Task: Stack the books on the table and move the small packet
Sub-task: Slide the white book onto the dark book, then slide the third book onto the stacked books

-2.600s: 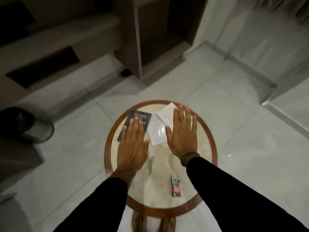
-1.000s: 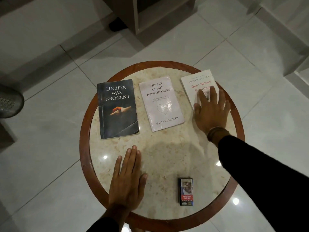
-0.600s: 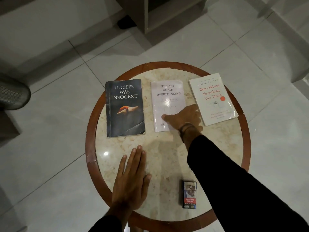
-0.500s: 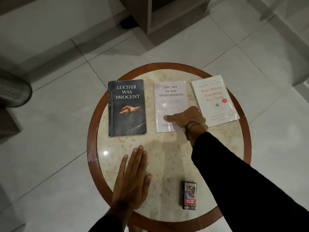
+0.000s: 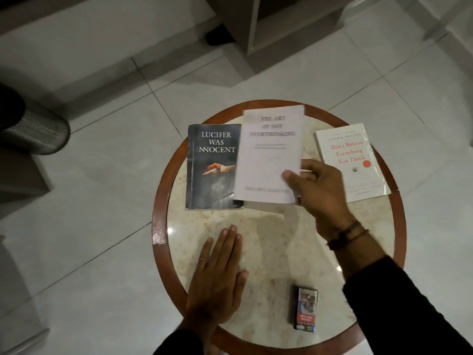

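Three books are on the round marble table. A dark book titled "Lucifer Was Innocent" lies at the left. My right hand grips the pale pink book "The Art of Not Overthinking" by its lower right corner; the book is lifted, blurred, and overlaps the dark book's right edge. A white book, "Don't Believe Everything You Think", lies at the right. My left hand rests flat on the table, fingers together. The small packet lies near the front edge.
The table has a brown wooden rim and stands on white floor tiles. A perforated metal bin stands on the floor at the left. A wooden cabinet base is beyond the table.
My right hand left the white book, went to the pink book, gripped its corner and lifted it leftward over the dark book. My left hand stayed flat on the table.
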Demonstrator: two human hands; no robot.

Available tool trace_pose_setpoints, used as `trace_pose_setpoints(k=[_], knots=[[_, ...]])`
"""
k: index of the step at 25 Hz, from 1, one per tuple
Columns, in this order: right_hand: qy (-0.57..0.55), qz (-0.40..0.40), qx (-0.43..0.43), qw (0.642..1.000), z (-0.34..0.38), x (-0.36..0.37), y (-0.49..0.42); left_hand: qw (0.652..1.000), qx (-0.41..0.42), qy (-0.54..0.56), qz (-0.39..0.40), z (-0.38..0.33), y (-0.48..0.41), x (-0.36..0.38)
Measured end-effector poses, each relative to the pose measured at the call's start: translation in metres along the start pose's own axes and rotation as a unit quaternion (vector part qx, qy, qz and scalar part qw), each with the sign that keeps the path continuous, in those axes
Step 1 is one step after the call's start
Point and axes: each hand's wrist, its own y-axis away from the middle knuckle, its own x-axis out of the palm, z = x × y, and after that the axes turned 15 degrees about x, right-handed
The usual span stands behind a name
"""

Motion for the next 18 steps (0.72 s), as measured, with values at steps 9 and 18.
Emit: trace_pose_setpoints(k=[9, 18], knots=[[0.099, 0.010, 0.030, 0.995, -0.005, 0.110, -0.017, 1.000, -0.001, 0.017, -0.006, 0.000, -0.001, -0.004], [0.246, -0.214, -0.057, 0.944, -0.016, 0.027, -0.042, 1.000, 0.003, 0.003, 0.012, 0.002, 0.002, -0.005]])
